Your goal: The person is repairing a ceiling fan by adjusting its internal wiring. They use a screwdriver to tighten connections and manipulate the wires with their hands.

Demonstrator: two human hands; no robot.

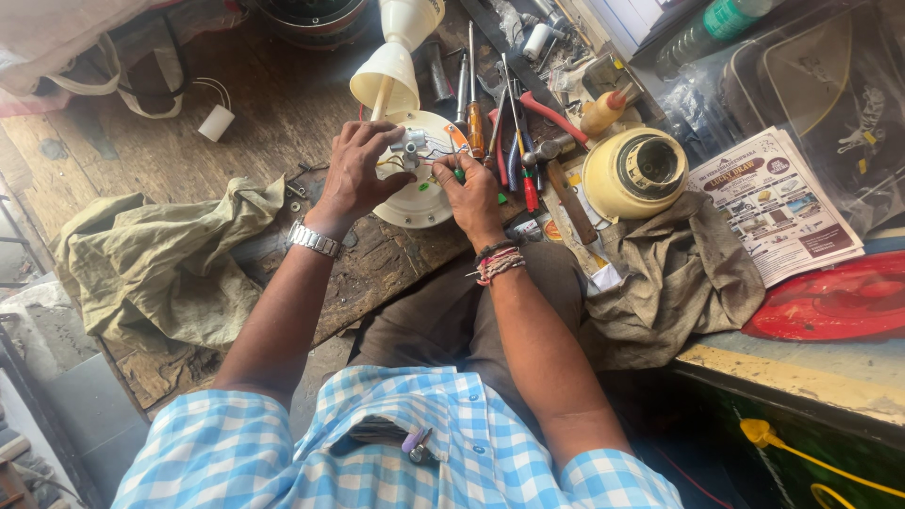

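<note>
Both hands are working on the cream round base lying on the wooden tabletop, apparently at its wiring. The left hand is pinching a small white terminal block; the right hand is gripping a green-handled tool. Steady fingertip control seems needed. Beyond, screwdrivers are lying.

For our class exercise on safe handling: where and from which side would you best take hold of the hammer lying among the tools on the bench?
Grip the hammer by its wooden handle, around the lower half, coming from the near side by the brown cloth. The handle lies flat with its free end pointing toward the person, while the metal head is crowded by screwdrivers and pliers, leaving little room for hands there.
</note>
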